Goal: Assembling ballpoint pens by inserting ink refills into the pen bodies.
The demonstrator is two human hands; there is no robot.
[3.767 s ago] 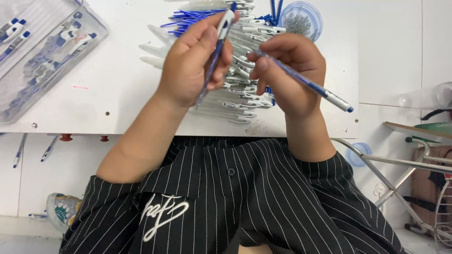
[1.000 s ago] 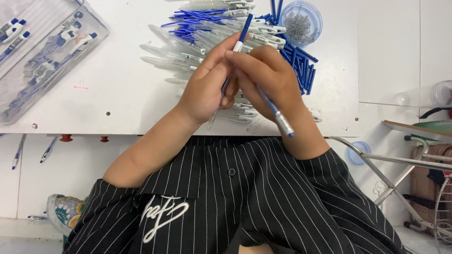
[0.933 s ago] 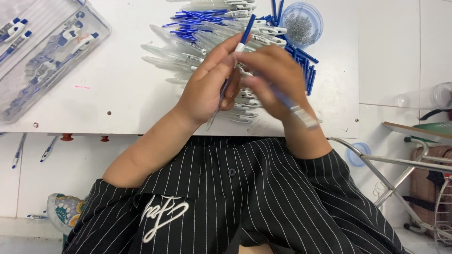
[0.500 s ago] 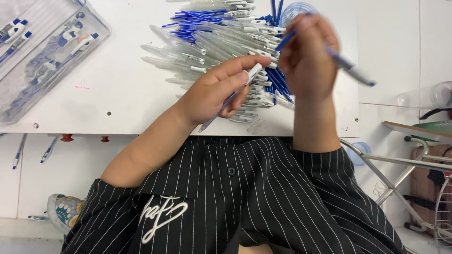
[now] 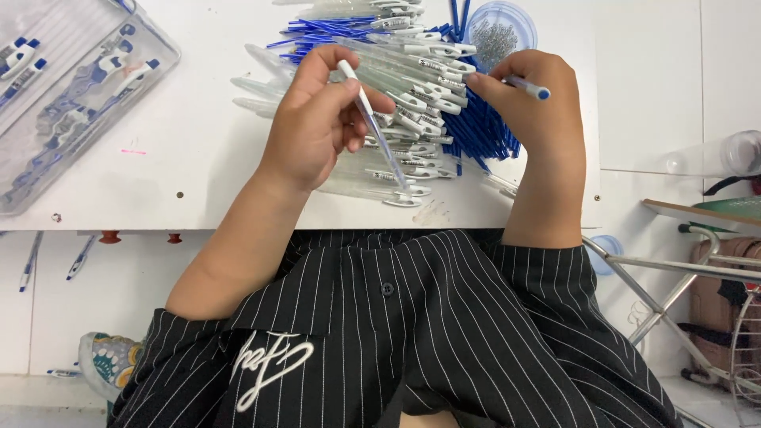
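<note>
1. The left hand [image 5: 317,131] is closed around a clear pen barrel [image 5: 372,127], pinched between thumb and fingers. The barrel slants from about 11 o'clock down to 5 o'clock, its white clip end low over the pile, a grip that keeps one end free.
2. The right hand [image 5: 531,111] is closed on a thin blue refill [image 5: 525,85], whose blue tip pokes out toward 3 o'clock. The fingers curl over the blue refills [image 5: 483,135] lying at the pile's right edge, so fresh ones sit right under that hand.
3. Between the hands, a heap of clear barrels [image 5: 412,103] with white clips fans out on the white table [image 5: 198,158], all lying roughly the same way (handy for picking one at a time).
4. At 12 o'clock from the right hand stands a round clear cup [image 5: 501,32] of small metal bits, probably springs, though too small to tell.
5. At 9 o'clock, well apart from the hands, a clear tray [image 5: 71,103] holds finished-looking pens.
</note>
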